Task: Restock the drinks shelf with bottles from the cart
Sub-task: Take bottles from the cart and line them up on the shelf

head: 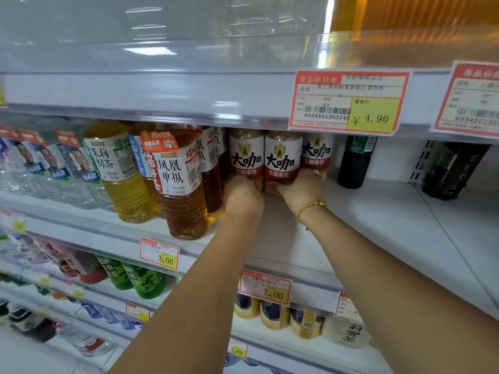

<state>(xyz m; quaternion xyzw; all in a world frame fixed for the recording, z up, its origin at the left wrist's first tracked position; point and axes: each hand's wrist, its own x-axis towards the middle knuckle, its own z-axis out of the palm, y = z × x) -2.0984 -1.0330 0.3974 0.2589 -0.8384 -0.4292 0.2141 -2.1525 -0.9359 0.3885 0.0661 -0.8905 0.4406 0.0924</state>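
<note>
Both hands seemingly grip latte bottles on shelf

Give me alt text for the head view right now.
Both hands, left hand and right hand, grip two brown-and-white latte bottles standing on the white middle shelf. Amber and yellow tea bottles stand to their left; bare shelf lies to the right.

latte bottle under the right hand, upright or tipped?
Upright. The latte bottle stands vertical on the shelf, label level, beside its neighbours; the right hand wraps its base.

White-and-maroon latte bottles, white shelf
</note>
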